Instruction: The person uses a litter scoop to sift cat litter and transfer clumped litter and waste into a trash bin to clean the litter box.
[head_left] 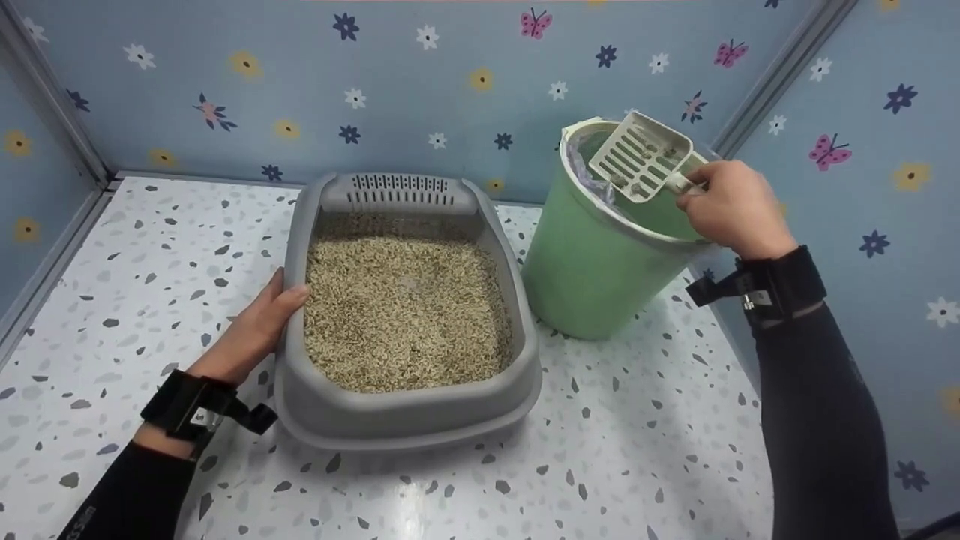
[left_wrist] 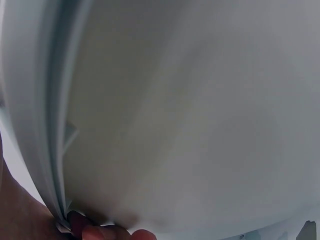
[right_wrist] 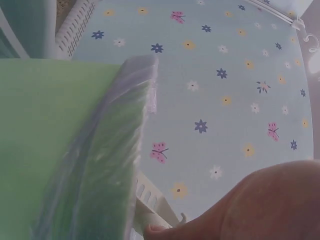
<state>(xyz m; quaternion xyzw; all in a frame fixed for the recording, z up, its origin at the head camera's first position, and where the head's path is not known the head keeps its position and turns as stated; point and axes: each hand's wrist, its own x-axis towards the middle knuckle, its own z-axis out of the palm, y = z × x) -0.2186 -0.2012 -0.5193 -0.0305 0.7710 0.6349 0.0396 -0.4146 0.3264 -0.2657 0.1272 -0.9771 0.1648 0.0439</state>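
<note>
A grey litter box (head_left: 409, 416) holds tan, grainy litter (head_left: 409, 315). At its left rim my left hand (head_left: 259, 322) grips the edge, thumb on top; the left wrist view shows fingertips (left_wrist: 142, 234) curled beneath the rim. My right hand (head_left: 735, 206) holds a pale slotted litter scoop (head_left: 643, 154) by its handle, over the mouth of a green bin (head_left: 600, 262). A few small clumps sit on the scoop's slots. In the right wrist view, the bin wall (right_wrist: 50, 115) hides most of the scoop (right_wrist: 150, 197).
The bin stands right of the litter box, with a thin plastic liner (head_left: 589, 176) bunched inside its left rim. Flower-patterned panels (head_left: 420, 82) rise behind and at both sides. Beneath everything is a white speckled surface (head_left: 600, 450).
</note>
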